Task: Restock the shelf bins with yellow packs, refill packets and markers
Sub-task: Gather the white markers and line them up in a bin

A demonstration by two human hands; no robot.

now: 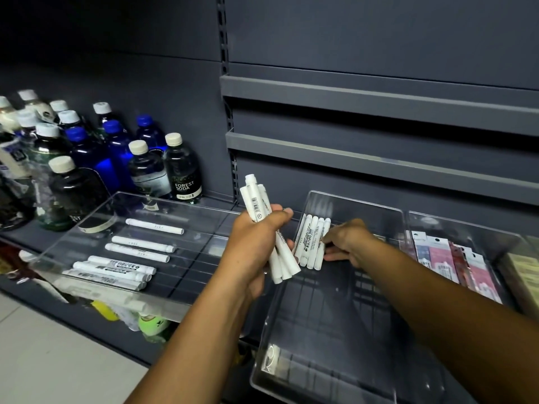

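Currently: left hand (256,239) grip clasps marker bundle (258,204); right hand (348,243), nearer, touches front-to-back marker row (310,242) in bin (329,310), grip unclear.

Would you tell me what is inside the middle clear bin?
A row of white markers at the back, touched by the right hand. The left hand's bundle covers part of its left side.

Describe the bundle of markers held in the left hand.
The bundle of markers is several white, plastic-looking barrels printed with black text and a barcode. It tilts, top leaning left, its ends showing above and below the left hand, whose fingers curl round its middle, over the left rim of the clear bin.
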